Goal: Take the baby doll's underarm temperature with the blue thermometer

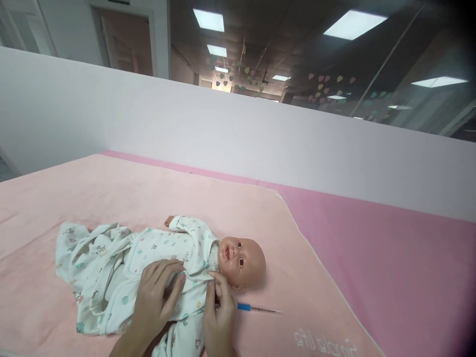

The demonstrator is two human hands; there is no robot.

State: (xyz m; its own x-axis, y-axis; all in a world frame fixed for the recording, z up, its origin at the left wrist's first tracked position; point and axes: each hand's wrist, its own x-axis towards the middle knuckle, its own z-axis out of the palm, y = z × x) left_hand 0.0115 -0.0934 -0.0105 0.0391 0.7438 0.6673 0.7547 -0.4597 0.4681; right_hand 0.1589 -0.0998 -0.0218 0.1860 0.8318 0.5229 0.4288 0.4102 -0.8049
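A baby doll (241, 262) lies on its back, its head to the right, dressed in a white printed baby garment (159, 245). The lower part of the garment spreads loosely to the left. My left hand (158, 290) rests on the doll's chest, thumb and fingertips pinched together at the cloth. Just below the doll's neck, my right hand (220, 307) pinches the garment's front edge between thumb and fingers. Beside the right hand lies a thin clear stick with a blue end (244, 307), resembling a thermometer; part of it is hidden by that hand.
Under the doll is a peach blanket (148, 188) with pale lettering near the front. It covers part of a pink padded surface (372, 238). A low white wall (223, 134) runs along the back, with glass and ceiling lights above it.
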